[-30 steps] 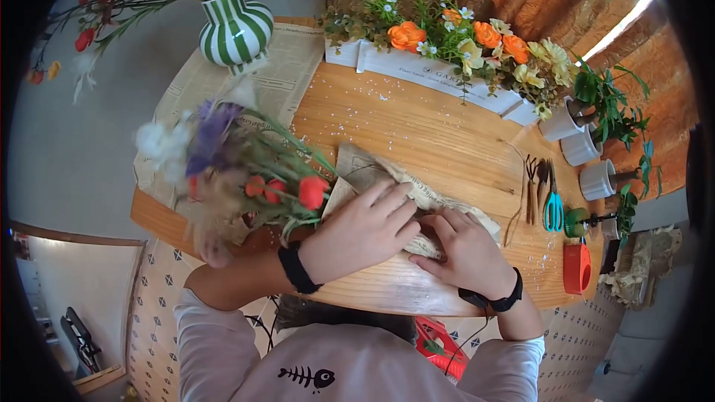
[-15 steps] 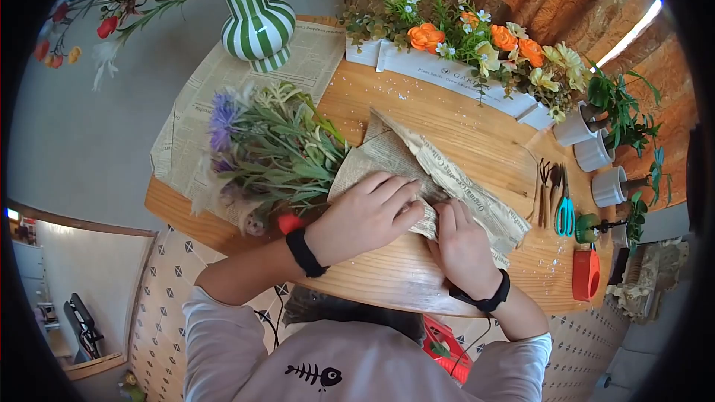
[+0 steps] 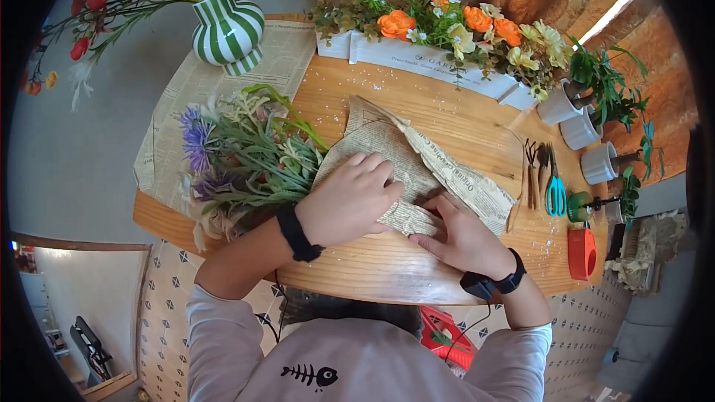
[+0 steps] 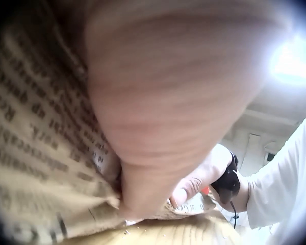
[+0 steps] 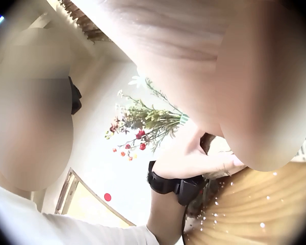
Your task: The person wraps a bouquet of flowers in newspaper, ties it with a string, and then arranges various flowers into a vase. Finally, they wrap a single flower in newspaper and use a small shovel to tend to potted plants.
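A bouquet [image 3: 261, 156] of purple flowers and green leaves lies at the table's left, its lower part inside printed brown paper [image 3: 395, 145]. My left hand [image 3: 348, 202] grips the wrapped part from above with curled fingers; the stems beneath are hidden. To its right, my right hand [image 3: 462, 237] pinches the paper's lower edge between thumb and fingers. The paper's far side stands up in a loose folded flap. In the left wrist view, printed paper [image 4: 35, 143] lies against my left hand [image 4: 163, 97]. The right wrist view shows my left hand [image 5: 183, 158] near the paper.
A striped vase [image 3: 229, 33] stands on a paper sheet [image 3: 167, 115] at the back left. Behind is a white flower box [image 3: 417, 59]. At the right are potted plants, small tools, teal-handled scissors [image 3: 556, 195] and a red tape dispenser [image 3: 581, 253]. White specks dot the table [image 3: 357, 268].
The bouquet has turned and settled, its purple flowers at the left and its red ones mostly out of sight. The paper flap stands wider. My left fingers have curled in; my right thumb has moved apart.
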